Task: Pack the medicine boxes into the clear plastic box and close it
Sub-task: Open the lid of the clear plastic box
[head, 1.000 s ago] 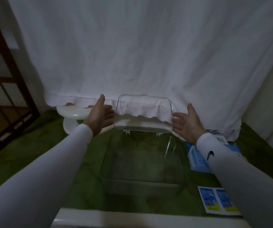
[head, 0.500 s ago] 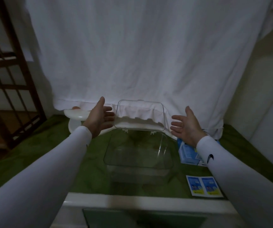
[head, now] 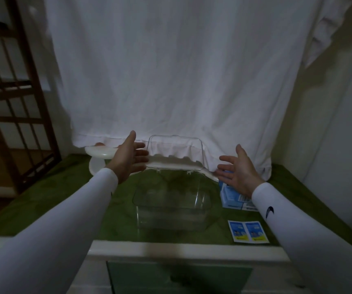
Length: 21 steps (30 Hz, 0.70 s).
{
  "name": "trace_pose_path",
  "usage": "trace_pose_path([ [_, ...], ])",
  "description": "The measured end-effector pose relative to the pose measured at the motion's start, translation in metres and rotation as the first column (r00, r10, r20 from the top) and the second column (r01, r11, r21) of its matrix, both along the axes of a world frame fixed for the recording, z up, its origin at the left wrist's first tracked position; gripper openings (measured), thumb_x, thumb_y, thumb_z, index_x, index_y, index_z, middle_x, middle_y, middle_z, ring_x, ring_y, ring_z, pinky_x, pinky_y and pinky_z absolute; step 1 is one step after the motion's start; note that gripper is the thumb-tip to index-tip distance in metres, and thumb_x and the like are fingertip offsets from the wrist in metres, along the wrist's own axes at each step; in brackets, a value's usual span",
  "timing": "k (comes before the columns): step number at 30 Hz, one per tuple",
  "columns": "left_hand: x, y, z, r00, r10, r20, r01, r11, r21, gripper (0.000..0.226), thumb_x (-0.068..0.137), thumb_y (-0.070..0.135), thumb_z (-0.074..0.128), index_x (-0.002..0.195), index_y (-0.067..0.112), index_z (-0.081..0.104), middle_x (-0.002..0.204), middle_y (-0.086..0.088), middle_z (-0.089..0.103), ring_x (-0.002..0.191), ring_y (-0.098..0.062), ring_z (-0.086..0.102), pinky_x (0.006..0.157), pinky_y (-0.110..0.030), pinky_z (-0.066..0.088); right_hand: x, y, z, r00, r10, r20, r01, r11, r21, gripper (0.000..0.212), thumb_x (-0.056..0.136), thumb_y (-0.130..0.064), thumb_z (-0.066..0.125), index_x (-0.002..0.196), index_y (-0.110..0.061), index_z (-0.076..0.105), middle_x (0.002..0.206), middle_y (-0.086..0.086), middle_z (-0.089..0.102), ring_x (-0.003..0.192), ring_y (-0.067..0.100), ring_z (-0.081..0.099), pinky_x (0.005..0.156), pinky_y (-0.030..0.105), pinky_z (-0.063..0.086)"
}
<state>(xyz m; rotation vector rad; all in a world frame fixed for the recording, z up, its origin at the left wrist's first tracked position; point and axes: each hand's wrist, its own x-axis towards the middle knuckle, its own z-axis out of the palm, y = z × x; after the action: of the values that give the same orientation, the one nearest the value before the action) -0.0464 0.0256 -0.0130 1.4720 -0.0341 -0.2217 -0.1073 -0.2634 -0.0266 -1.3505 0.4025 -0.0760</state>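
Note:
The clear plastic box [head: 172,211] stands empty on the green cloth with its hinged lid [head: 174,151] raised upright at the back. My left hand [head: 129,157] is open just left of the lid, its fingertips near the lid's edge. My right hand [head: 237,171] is open and apart from the lid on the right. Under that hand lies a blue medicine box [head: 232,198], partly hidden by my wrist. A flat blue and yellow medicine box [head: 247,231] lies at the front right.
A white curved plastic object [head: 98,153] sits behind the box at the left. A white sheet [head: 171,81] hangs at the back. A dark wooden frame [head: 11,102] stands at the left. A white ledge [head: 181,250] runs along the near edge.
My right hand has drawn away from the lid to the right. The lid stays upright. The view has pulled back and tilted up, so the box looks smaller.

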Motion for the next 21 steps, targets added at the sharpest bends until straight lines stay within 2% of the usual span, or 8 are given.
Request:
trace_pose_path([
  [9, -0.006, 0.0, 0.006, 1.0, -0.003, 0.019, 0.003, 1.0, 0.01, 0.071, 0.095, 0.063, 0.026, 0.134, 0.007, 0.048, 0.12, -0.016, 0.059, 0.107, -0.031, 0.059, 0.091, -0.045, 0.048, -0.009, 0.002, 0.007, 1.0, -0.003, 0.015, 0.003, 1.0, -0.004, 0.073, 0.094, -0.065, 0.028, 0.135, -0.009, 0.05, 0.142, 0.023, 0.045, 0.126, 0.039, 0.048, 0.107, 0.049, 0.04],
  [14, -0.008, -0.016, 0.003, 0.998, -0.059, 0.025, 0.058, 0.998, 0.028, 0.07, 0.095, 0.062, 0.025, 0.133, 0.009, 0.048, 0.124, -0.016, 0.058, 0.109, -0.032, 0.058, 0.094, -0.046, 0.047, -0.02, -0.007, 0.009, 1.0, -0.009, 0.006, 0.009, 1.0, -0.014, 0.073, 0.094, -0.065, 0.027, 0.135, -0.009, 0.049, 0.141, 0.023, 0.047, 0.121, 0.038, 0.051, 0.108, 0.048, 0.04],
  [21, -0.012, -0.05, -0.004, 0.989, -0.146, 0.031, 0.144, 0.988, 0.048, 0.068, 0.096, 0.062, 0.025, 0.132, 0.009, 0.049, 0.121, -0.015, 0.059, 0.108, -0.032, 0.059, 0.091, -0.044, 0.049, -0.041, -0.037, 0.009, 0.996, -0.083, -0.022, 0.082, 0.996, -0.041, 0.074, 0.093, -0.067, 0.027, 0.134, -0.01, 0.05, 0.14, 0.021, 0.049, 0.123, 0.038, 0.051, 0.107, 0.049, 0.041],
])
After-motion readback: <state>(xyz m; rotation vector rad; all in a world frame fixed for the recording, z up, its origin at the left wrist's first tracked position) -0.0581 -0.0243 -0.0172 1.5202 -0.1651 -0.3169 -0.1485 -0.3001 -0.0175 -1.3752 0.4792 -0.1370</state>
